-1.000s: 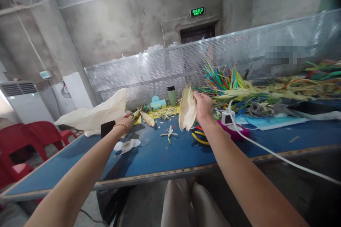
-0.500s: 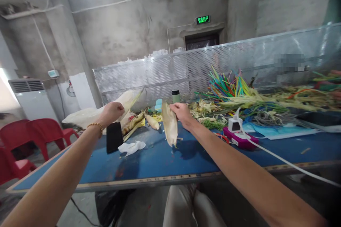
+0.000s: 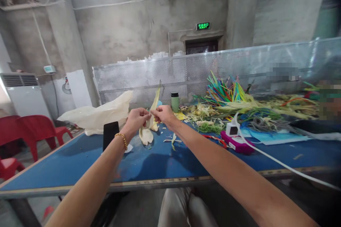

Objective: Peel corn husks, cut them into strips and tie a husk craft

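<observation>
In front of me, above the table, my left hand [image 3: 138,120] and my right hand [image 3: 163,115] meet with fingertips pinched on a corn husk [image 3: 155,103]. Its narrow, greenish tip points upward between the hands. A broad pale husk piece [image 3: 146,137] hangs below my left fingers; whether it is part of the same husk I cannot tell. Behind the hands lies another yellowish husk piece [image 3: 154,126], partly hidden. Small husk scraps [image 3: 173,142] are scattered to the right, under my right wrist.
A black phone [image 3: 110,133] and a cream plastic bag [image 3: 101,113] are on the left of the blue table [image 3: 80,161]. Behind stands a green bottle [image 3: 175,103]. To the right are colourful pipe cleaners [image 3: 226,90], a purple power strip [image 3: 237,143], a white cable [image 3: 277,161] and a blurred person [image 3: 330,103].
My hands were apart, the left with a narrow husk strip, the right with a broad husk. They have come together, the right moving left and the left moving right.
</observation>
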`<move>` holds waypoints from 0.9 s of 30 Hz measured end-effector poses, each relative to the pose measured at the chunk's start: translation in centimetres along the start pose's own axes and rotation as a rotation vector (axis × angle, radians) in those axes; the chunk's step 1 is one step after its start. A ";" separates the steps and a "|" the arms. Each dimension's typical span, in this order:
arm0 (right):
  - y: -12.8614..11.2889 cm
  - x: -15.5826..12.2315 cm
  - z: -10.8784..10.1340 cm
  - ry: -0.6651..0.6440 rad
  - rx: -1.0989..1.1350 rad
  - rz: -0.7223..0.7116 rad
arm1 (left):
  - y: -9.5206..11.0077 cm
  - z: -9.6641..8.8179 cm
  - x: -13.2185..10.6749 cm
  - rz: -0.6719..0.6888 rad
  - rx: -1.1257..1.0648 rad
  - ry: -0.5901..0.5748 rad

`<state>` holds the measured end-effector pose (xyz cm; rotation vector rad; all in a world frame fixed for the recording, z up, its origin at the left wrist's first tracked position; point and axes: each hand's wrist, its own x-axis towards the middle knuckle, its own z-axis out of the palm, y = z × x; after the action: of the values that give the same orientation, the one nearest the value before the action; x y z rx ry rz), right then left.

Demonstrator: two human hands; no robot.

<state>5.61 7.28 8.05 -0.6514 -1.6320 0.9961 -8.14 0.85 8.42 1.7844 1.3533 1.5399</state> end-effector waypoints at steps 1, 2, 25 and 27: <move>-0.1 -0.4 -0.9 -0.006 0.007 -0.012 | 0.1 0.8 0.0 -0.010 -0.082 -0.033; -0.2 -0.7 -2.0 -0.026 0.019 -0.030 | 0.2 1.6 0.0 -0.018 -0.156 -0.059; -0.1 -0.9 -15.2 0.453 0.191 0.029 | -2.3 8.4 -0.3 -0.022 -0.093 -0.630; 0.1 -0.9 -15.2 0.460 0.208 0.043 | -2.4 8.0 -0.2 -0.037 -0.081 -0.632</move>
<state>20.42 10.94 8.80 -0.7141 -1.1015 0.9476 -1.70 3.93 4.01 1.9457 0.9836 0.8706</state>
